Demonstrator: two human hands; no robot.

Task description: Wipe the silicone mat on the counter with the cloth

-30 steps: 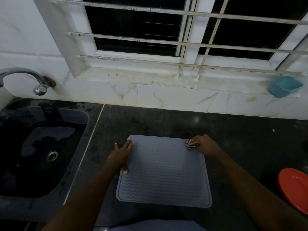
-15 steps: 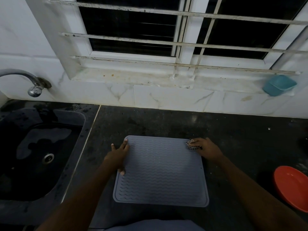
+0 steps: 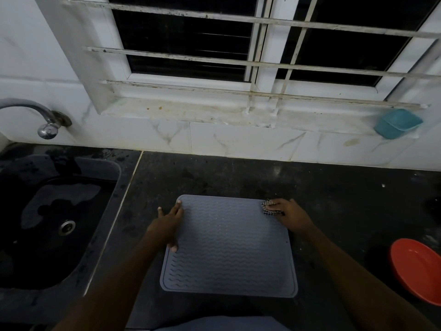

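A grey silicone mat (image 3: 229, 247) with a wavy ribbed face is lying flat on the dark stone counter (image 3: 334, 199), directly in front of the person, with its near edge close to the counter's front. A small checked cloth (image 3: 268, 207) is sitting bunched at the mat's far right corner. The right hand (image 3: 290, 216) is gripping it there, fingers curled over the wad and pressing it down onto the silicone. The left hand (image 3: 168, 225) is lying flat on the mat's left border with its fingers straight and spread. It is holding nothing and appears to be pinning the mat against sliding. The wiping looks to be under way but far from finished: the cloth is working only one corner, and the middle and near half of the mat are showing no streak or sheen that would mark a pass. How much has already been covered cannot be told from this view. Strokes across the ribs and down to the near edge seem to be what is left. To the left, a dark sink (image 3: 114, 187) is holding patches of water under a chrome tap (image 3: 47, 125). To the right, a red bowl (image 3: 417, 271) is sitting near the counter's edge, well apart from the mat. A teal tub (image 3: 397, 123) is resting on the stained window sill (image 3: 191, 113) behind, below a barred window (image 3: 191, 44) that is showing only darkness.
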